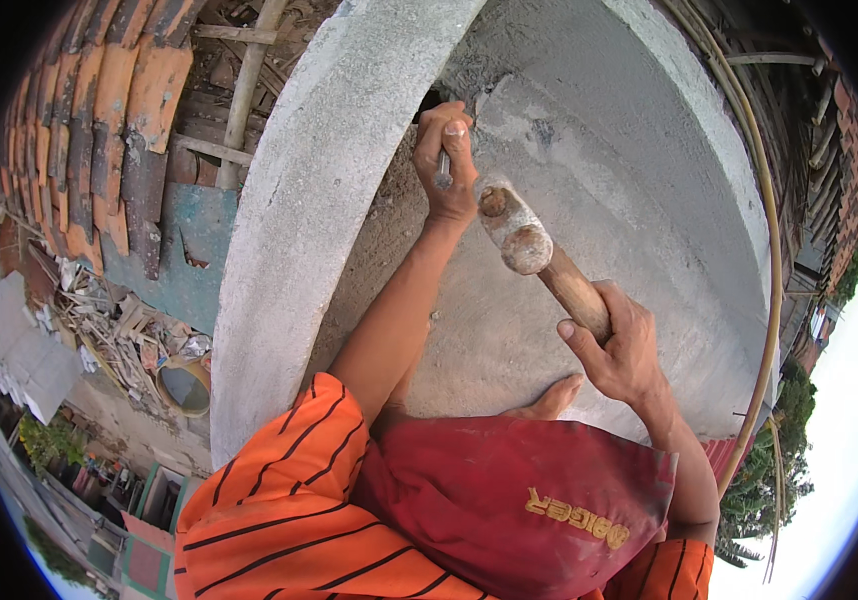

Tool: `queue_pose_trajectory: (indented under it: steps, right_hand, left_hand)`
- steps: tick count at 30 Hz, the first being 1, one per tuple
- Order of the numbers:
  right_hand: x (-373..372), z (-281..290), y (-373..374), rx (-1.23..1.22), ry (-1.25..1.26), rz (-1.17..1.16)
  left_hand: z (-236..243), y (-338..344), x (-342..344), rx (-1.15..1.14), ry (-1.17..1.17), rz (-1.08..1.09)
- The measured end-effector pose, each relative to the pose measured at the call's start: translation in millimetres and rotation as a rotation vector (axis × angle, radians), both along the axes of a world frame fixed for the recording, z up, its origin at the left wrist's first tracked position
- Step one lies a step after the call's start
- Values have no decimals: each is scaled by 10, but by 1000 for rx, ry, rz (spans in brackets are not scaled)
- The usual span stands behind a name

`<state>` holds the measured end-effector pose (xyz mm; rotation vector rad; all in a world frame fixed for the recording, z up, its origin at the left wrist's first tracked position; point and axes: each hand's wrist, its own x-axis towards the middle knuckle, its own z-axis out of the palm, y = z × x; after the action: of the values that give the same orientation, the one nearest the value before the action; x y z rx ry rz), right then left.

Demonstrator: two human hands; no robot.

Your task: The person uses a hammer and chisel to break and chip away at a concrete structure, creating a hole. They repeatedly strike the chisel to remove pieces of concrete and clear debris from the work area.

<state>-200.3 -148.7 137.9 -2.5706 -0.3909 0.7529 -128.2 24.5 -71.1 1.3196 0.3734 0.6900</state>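
Observation:
In my left hand (pixel 446 165) is a metal chisel (pixel 443 172), its rounded end showing above the fist. That fist is close to a dark gap where the concrete floor (pixel 549 240) meets the low wall; the chisel's tip is hidden. My right hand (pixel 621 350) grips the wooden handle (pixel 577 292) of a hammer. The hammer's worn, whitish metal head (pixel 513 226) hangs to the right of my left hand, apart from the chisel.
A grey concrete parapet (pixel 289 200) curves along my left, with another (pixel 689 90) on the right. Beyond the left one lie tiled roofs (pixel 99 120) and piled debris (pixel 129 330), well below. A yellowish hose (pixel 771 230) runs along the right edge. My bare foot (pixel 549 398) rests on the concrete.

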Motion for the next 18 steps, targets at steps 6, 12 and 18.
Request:
queue_pose_trajectory:
  steps: [6,12,18]
  right_hand:
    - [-84,-84,146,12,214,122]
    - [-40,-136,330,145,150,279]
    - [-56,-63,280,232,49,299]
  left_hand:
    - [223,131,-369,127,320,-120]
    - [-17,259,-329,21,153,-138]
    - [221,150,-302,260,209,-96]
